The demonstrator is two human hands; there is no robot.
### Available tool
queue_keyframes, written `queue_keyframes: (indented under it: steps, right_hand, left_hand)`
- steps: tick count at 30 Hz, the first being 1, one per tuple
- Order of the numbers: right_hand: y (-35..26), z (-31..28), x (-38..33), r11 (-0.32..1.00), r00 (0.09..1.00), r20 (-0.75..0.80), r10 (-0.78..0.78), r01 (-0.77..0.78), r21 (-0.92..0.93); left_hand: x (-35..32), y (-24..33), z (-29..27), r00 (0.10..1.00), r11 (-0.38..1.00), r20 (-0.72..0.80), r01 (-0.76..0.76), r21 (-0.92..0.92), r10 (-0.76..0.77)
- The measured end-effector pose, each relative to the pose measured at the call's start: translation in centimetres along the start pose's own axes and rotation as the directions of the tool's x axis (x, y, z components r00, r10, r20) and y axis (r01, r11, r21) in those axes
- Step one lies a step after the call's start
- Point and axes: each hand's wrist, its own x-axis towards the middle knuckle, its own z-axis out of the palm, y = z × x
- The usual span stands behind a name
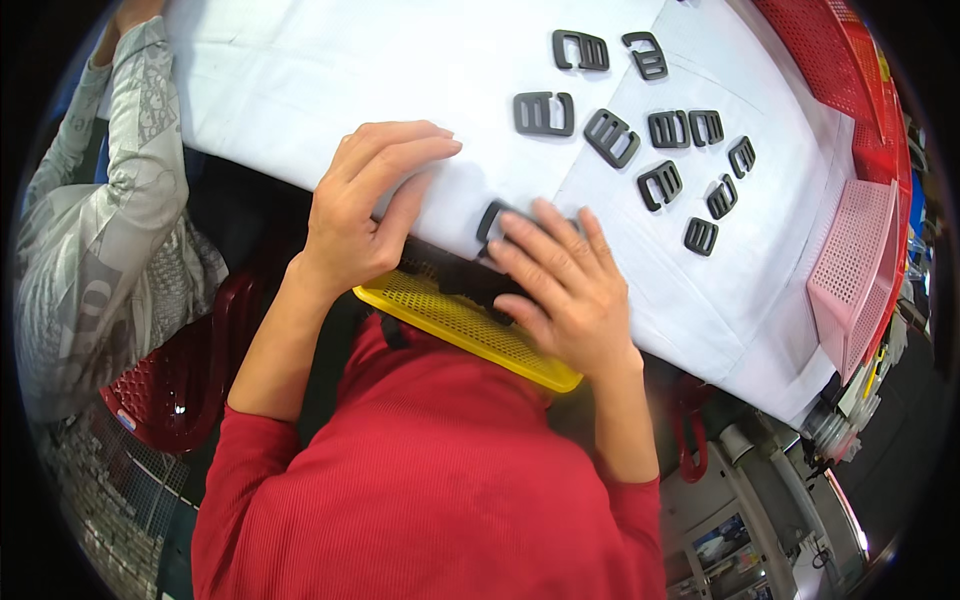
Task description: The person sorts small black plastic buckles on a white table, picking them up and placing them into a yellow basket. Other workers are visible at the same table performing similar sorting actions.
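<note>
My left hand (362,205) arches over the table's near edge, fingers curved, thumb apart, with nothing visibly gripped. My right hand (568,285) lies palm down with fingers spread, slightly blurred. Its fingertips cover part of a black slotted buckle (488,222) on the white tabletop. Beyond it lie several similar buckles, among them one with a hooked open side (543,114), another beside it (611,138) and a smaller one (701,236). Below both hands, a yellow perforated basket (440,312) sits against the table edge with dark pieces inside, too shaded to make out.
A pink perforated basket (850,260) and red baskets (825,55) line the table's right side. At the left, a person in a grey patterned sleeve (145,130) sits by a dark red chair (165,400). White cloth (300,80) covers the table.
</note>
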Motion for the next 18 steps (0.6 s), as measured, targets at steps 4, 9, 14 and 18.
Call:
queue_keyframes:
  steps: [4,9,14,18]
  right_hand:
    - [-0.8,-0.1,-1.8,0.987,0.998,0.035,-0.058,0.052,0.153]
    - [-1.9,-0.5,-3.8,0.921,0.998,-0.02,-0.053,0.056,0.387]
    - [2.7,-3.4,-4.8,0.951,0.832,-0.467,0.3,-0.298,0.08]
    - [5.0,-3.3,-5.4,0.841,0.701,-0.55,0.454,-0.541,0.005]
  left_hand:
    - [0.5,0.7,-0.2,0.999,0.999,0.022,0.043,-0.001,-0.043]
    - [2.0,1.5,1.2,0.998,0.999,0.055,0.039,-0.027,-0.037]
    - [4.6,2.2,3.4,0.992,0.982,0.075,-0.113,0.154,0.102]
    - [5.9,2.9,4.6,0.968,0.97,0.201,-0.183,0.162,0.149]
